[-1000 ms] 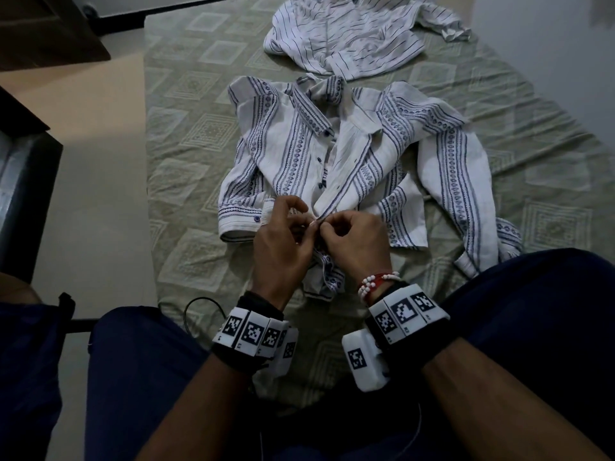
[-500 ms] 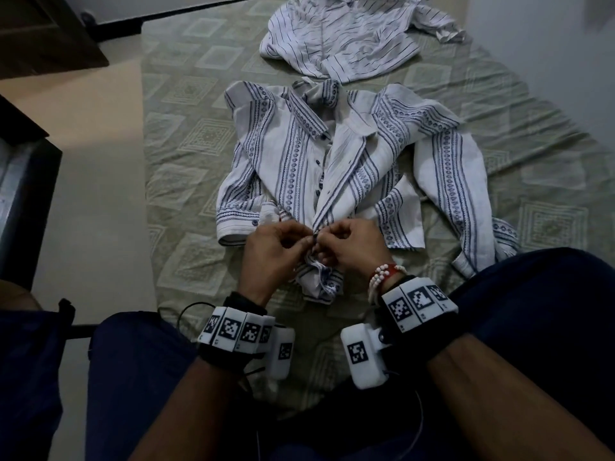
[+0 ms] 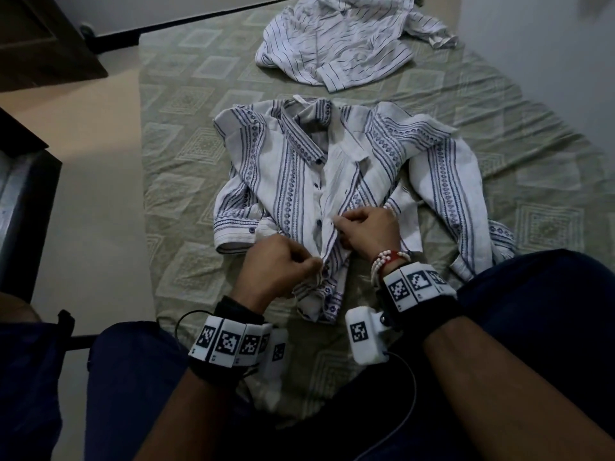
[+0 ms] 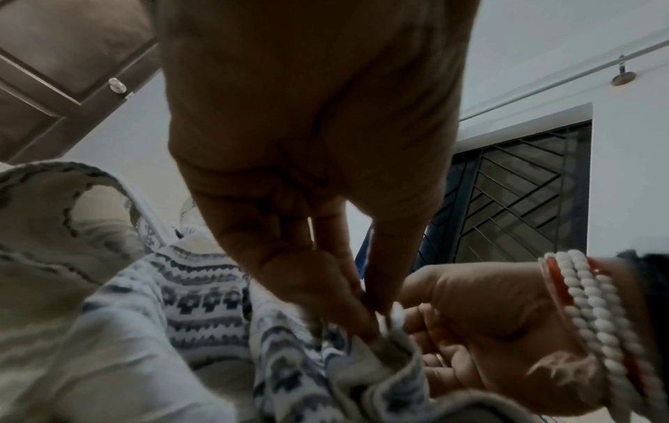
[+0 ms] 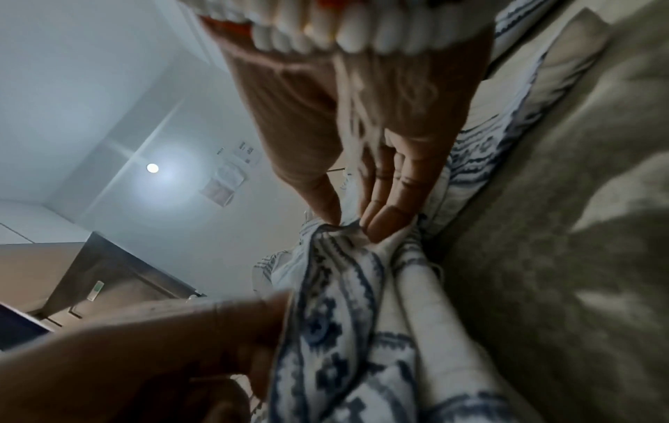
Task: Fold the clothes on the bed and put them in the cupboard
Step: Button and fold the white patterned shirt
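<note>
Left hand [image 3: 278, 261] and right hand [image 3: 367, 232] pinch the patterned shirt [image 3: 289, 181] placket.

A white woven cloth shirt with dark blue patterned bands [image 3: 293, 181] is seen to be matt and slightly crinkled, with small glossy dark buttons [image 3: 318, 222] down its front. A white pinstriped cloth shirt [image 3: 332, 44] looks thinner and more creased. The bed is covered by a dull olive sheet with pale diamond motifs [image 3: 186, 134], matt and faintly rough. Smooth white beads and a red thread bracelet [image 3: 386, 261] are worn at one wrist. A dark wooden door panel [image 4: 54, 71] with a shiny metal knob [image 4: 116, 85] is shown.
</note>
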